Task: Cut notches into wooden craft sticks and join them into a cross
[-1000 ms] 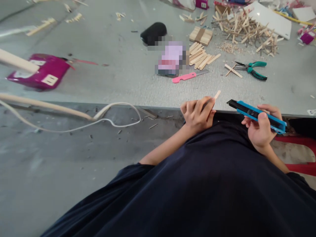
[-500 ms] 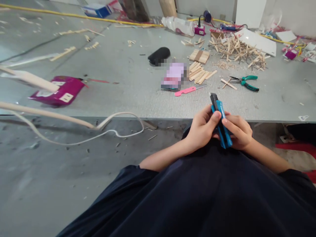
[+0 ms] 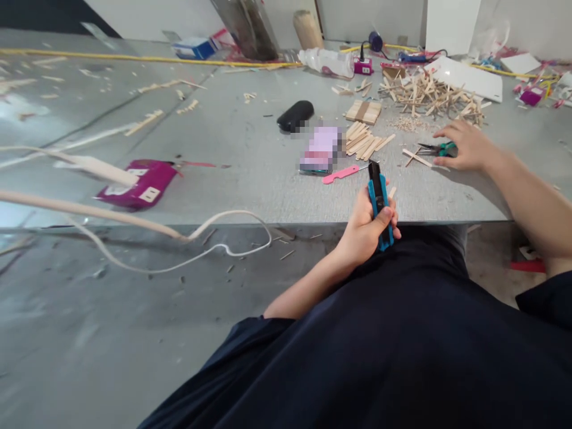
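Note:
My left hand [image 3: 364,229] is closed round a blue and black utility knife [image 3: 379,205], held upright at the table's front edge. Behind the knife, the tip of a wooden stick [image 3: 392,193] shows by my left fingers. Over on the right, my right hand [image 3: 469,146] reaches across the green-handled pliers [image 3: 440,149], thumb and fingers apart on either side of the handles. The pliers lie on the table and the hand covers part of them. Two crossed sticks [image 3: 416,157] are by the jaws. A pink-handled tool [image 3: 342,174] lies left of the knife.
Flat wooden sticks [image 3: 366,142], a banded bundle [image 3: 363,112] and a large stick pile [image 3: 433,92] lie farther back. A phone [image 3: 320,149] and a black case [image 3: 295,116] sit left of them. A purple packet [image 3: 143,183] and white cord [image 3: 223,215] are at left.
My right hand has let go of the utility knife and moved right and forward to the pliers. My left hand keeps the knife. The view has shifted slightly.

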The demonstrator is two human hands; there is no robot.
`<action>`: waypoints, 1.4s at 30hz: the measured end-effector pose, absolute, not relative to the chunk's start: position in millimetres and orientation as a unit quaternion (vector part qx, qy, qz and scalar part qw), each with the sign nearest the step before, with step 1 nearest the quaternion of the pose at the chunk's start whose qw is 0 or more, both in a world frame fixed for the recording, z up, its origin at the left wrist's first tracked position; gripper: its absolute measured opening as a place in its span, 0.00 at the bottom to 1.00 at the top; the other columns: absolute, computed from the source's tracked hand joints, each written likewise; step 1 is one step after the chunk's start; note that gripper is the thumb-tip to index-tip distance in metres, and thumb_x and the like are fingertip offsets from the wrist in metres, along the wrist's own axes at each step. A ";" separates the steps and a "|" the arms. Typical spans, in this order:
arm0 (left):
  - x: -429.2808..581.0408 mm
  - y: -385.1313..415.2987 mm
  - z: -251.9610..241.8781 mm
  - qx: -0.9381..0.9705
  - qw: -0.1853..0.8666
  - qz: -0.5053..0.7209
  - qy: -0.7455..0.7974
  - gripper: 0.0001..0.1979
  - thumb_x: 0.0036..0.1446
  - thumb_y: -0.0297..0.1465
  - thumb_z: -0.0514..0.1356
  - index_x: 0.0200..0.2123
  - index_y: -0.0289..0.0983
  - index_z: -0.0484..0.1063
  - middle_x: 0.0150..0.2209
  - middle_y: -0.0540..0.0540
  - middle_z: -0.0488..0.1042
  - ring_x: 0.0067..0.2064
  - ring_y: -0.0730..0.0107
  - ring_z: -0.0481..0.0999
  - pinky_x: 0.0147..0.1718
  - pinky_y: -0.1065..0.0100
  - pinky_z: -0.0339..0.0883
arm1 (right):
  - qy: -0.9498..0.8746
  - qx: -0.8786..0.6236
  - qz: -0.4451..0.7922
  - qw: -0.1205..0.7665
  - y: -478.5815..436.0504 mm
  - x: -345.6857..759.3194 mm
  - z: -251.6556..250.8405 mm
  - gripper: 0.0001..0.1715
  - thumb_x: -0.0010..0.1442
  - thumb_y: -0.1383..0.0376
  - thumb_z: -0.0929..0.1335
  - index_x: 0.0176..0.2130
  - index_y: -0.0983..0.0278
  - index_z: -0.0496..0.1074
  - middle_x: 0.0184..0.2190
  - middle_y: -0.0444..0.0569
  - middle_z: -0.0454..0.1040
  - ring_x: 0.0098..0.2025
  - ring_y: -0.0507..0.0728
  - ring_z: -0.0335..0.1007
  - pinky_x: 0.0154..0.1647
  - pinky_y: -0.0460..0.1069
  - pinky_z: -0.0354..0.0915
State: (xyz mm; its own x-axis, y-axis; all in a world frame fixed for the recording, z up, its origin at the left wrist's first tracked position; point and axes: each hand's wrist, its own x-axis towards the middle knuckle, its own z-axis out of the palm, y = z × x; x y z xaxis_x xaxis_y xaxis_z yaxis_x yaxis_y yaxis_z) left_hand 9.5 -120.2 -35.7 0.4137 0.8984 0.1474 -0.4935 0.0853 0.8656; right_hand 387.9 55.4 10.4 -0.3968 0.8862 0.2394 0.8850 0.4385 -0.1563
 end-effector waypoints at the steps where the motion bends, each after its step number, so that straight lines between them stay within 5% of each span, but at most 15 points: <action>1: 9.8 -122.3 -37.7 0.460 0.708 0.491 0.216 0.37 0.69 0.50 0.82 0.68 0.49 0.67 0.42 0.55 0.74 0.37 0.72 0.78 0.31 0.69 0.82 | -0.832 -0.538 0.007 0.136 54.0 390.6 3.0 0.42 0.61 0.51 0.91 0.65 0.65 0.84 0.70 0.70 0.82 0.71 0.72 0.76 0.75 0.69 0.69; 6: 14.4 -128.1 -44.2 0.473 0.708 0.485 0.199 0.35 0.71 0.56 0.80 0.66 0.49 0.68 0.40 0.55 0.72 0.32 0.73 0.74 0.24 0.72 0.72 | -0.788 -0.590 -0.007 0.174 51.5 397.0 -21.4 0.33 0.63 0.56 0.91 0.58 0.67 0.85 0.71 0.72 0.82 0.73 0.70 0.74 0.76 0.67 0.65; 19: 14.6 -134.4 -50.9 0.478 0.700 0.491 0.200 0.32 0.72 0.57 0.78 0.66 0.49 0.74 0.37 0.55 0.70 0.29 0.76 0.68 0.20 0.74 0.60 | -0.779 -0.602 -0.010 0.176 66.9 401.3 -36.4 0.20 0.78 0.59 0.81 0.55 0.74 0.87 0.66 0.72 0.86 0.54 0.55 0.80 0.61 0.63 0.66; 24: 17.1 -133.0 -55.9 0.469 0.707 0.499 0.177 0.29 0.74 0.55 0.78 0.65 0.49 0.73 0.37 0.56 0.70 0.29 0.77 0.69 0.21 0.76 0.61 | -0.785 -0.606 -0.022 0.130 56.7 395.5 -27.6 0.25 0.82 0.54 0.78 0.62 0.74 0.85 0.70 0.75 0.82 0.63 0.66 0.79 0.65 0.67 0.66; 29: 16.3 -131.7 -60.2 0.471 0.702 0.511 0.155 0.26 0.78 0.56 0.74 0.63 0.47 0.73 0.36 0.57 0.70 0.27 0.79 0.69 0.20 0.78 0.62 | -0.783 -0.621 0.009 0.025 37.2 382.6 -5.4 0.30 0.87 0.53 0.67 0.74 0.69 0.75 0.77 0.79 0.71 0.77 0.83 0.65 0.76 0.77 0.57; 38: 15.9 -137.0 -56.1 0.457 0.721 0.502 0.140 0.24 0.80 0.55 0.73 0.62 0.46 0.74 0.36 0.56 0.72 0.28 0.79 0.71 0.20 0.79 0.65 | -0.805 -0.580 0.046 0.118 25.1 373.4 11.8 0.30 0.86 0.53 0.63 0.74 0.69 0.69 0.75 0.79 0.70 0.74 0.74 0.63 0.79 0.67 0.57; 42: 17.0 -137.3 -58.8 0.449 0.729 0.497 0.143 0.23 0.80 0.54 0.73 0.60 0.46 0.73 0.35 0.57 0.73 0.26 0.78 0.71 0.20 0.78 0.65 | -0.829 -0.524 0.035 0.191 30.4 376.6 6.2 0.32 0.85 0.39 0.66 0.65 0.63 0.73 0.65 0.71 0.77 0.64 0.72 0.67 0.71 0.64 0.62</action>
State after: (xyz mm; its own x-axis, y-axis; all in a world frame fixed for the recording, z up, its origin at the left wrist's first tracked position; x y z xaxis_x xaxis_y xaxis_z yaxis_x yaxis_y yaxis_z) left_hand 17.0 -137.3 -58.8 0.4650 0.8530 0.2371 -0.5960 0.1036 0.7962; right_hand 376.6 30.4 6.2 -0.3784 0.8825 0.2794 0.8557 0.4485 -0.2579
